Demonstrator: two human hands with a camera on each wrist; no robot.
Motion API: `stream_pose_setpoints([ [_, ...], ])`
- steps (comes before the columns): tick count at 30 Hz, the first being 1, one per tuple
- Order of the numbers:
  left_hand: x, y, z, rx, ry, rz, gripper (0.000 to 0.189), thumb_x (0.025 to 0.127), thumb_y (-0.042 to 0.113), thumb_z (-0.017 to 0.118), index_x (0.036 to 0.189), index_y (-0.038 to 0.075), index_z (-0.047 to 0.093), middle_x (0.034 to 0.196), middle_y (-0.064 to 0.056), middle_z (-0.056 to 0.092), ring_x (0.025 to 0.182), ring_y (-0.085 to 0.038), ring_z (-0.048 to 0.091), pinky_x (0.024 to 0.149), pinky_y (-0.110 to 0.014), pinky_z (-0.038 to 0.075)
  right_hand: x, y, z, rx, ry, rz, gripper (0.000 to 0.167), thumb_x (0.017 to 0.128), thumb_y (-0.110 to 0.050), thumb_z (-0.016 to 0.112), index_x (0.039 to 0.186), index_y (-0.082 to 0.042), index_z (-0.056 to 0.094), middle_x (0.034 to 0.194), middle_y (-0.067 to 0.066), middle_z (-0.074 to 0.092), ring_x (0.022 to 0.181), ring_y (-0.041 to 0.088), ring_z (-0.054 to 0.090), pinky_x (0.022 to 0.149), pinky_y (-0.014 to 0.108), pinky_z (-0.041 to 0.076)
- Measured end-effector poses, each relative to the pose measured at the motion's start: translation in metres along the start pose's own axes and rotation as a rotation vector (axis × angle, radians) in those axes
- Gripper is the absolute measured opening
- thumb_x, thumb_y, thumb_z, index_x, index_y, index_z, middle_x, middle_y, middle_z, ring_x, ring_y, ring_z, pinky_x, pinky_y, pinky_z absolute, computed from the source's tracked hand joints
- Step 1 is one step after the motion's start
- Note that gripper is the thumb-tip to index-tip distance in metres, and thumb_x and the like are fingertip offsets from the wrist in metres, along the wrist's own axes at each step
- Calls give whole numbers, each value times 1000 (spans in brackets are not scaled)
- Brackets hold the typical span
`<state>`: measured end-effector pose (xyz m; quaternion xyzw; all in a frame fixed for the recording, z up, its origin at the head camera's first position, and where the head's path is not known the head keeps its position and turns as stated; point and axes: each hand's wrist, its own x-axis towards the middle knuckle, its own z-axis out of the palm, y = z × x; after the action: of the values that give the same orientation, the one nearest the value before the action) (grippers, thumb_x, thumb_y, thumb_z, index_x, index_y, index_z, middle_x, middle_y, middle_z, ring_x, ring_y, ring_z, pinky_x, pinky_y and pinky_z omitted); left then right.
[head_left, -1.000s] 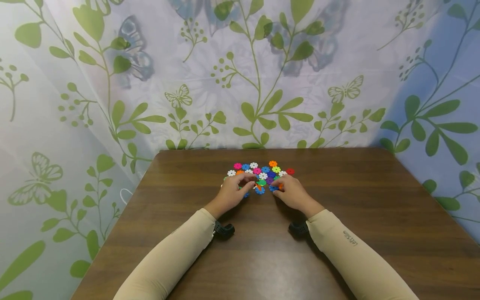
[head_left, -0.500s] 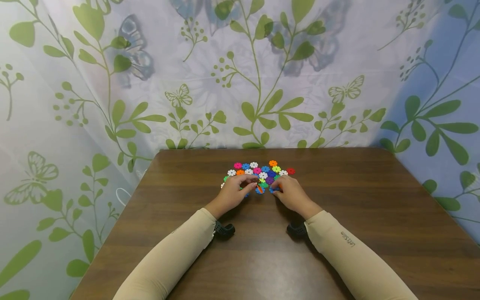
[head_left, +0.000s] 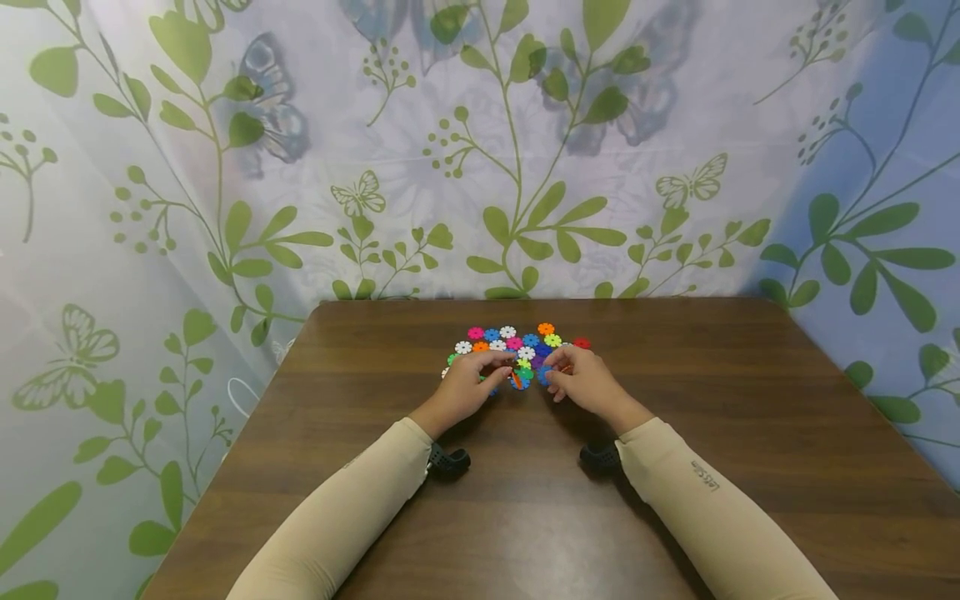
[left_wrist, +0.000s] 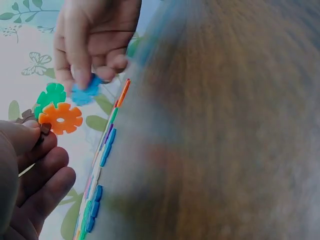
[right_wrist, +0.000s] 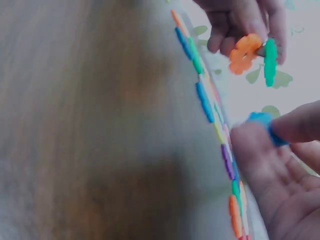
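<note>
Between thumb and fingertips, my left hand [head_left: 472, 381] pinches a brown notched plastic disc [left_wrist: 45, 128]. An orange flower-shaped disc [left_wrist: 71, 119] and a green disc [left_wrist: 54, 94] are slotted onto that brown one, held above the table. Opposite, my right hand [head_left: 588, 385] pinches a blue flower-shaped disc [left_wrist: 84, 94] between thumb and fingers, a short gap away from the joined pieces. The right wrist view shows the blue disc [right_wrist: 265, 122] partly hidden by the fingers, with the orange disc [right_wrist: 244, 54] beyond it.
Several loose flower discs lie spread flat behind and beneath the hands, among them a pink disc [head_left: 476, 333], an orange disc [head_left: 546, 329] and a red disc [head_left: 581, 342]. They lie on a brown wooden table [head_left: 517, 517]. A leaf-patterned curtain [head_left: 420, 167] hangs behind.
My right hand has taken the blue disc from the table and lifted it slightly. The left hand keeps its place, its joined discs turned a little.
</note>
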<state>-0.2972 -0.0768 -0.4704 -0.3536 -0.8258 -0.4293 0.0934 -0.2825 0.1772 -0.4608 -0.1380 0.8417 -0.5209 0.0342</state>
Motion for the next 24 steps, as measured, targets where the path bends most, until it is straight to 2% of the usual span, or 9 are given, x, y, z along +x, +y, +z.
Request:
stream_pose_setpoints([
  [4,0,-1,0,20,-3,11,28,103,11,71,128,-1,72,102,-2,76,90,-10,69,86,-27,57,-2,-8,1,281,23,15,28,101,3,68,125,15,59,106,28,64,83,41,74,75,46,63],
  [8,0,0,0,32,6,31,24,101,10,74,123,0,74,96,0,76,87,-9,70,84,-28,58,-4,-14,3,425,9,5,35,102,3,67,132,18,56,115,31,62,90,44,74,82,50,61],
  [13,0,0,0,47,2,66,21,98,10,78,118,2,76,96,1,77,88,-8,71,83,-27,58,-6,-18,7,469,-3,18,35,101,3,69,130,18,57,115,31,63,86,35,76,83,51,60],
  [24,-1,2,2,129,-1,154,20,97,10,79,115,3,79,103,-1,78,88,-7,70,76,-26,58,-7,-22,18,539,10,58,37,101,10,65,131,24,50,108,30,62,81,28,77,81,45,61],
])
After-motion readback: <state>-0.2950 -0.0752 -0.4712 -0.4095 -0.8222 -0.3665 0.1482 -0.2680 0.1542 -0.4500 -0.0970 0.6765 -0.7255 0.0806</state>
